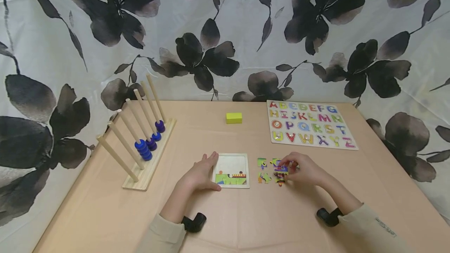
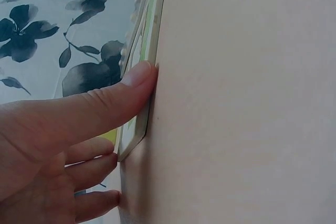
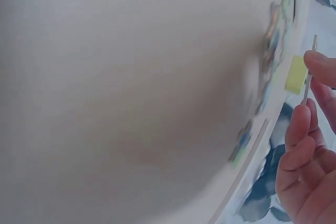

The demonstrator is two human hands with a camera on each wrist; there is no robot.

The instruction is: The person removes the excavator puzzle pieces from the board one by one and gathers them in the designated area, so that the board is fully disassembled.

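Observation:
A small white-framed puzzle board [image 1: 230,163] lies in front of me, with green picture pieces [image 1: 230,179] along its lower part and a bare white upper part. My left hand [image 1: 200,175] holds the board at its left side, fingers by the upper left and thumb at the near edge. In the left wrist view, the thumb [image 2: 139,74] presses on the frame's rim. My right hand [image 1: 305,170] pinches a thin puzzle piece [image 3: 308,85], seen edge-on in the right wrist view. Beneath and beside this hand lie several loose colourful puzzle pieces [image 1: 264,178].
At left stands a wooden peg rack [image 1: 151,175] with blue and purple rings [image 1: 143,149] on some pegs. A yellow block [image 1: 233,118] sits behind the board. An alphabet board [image 1: 313,126] lies at the back right, before a floral cloth [image 1: 260,50].

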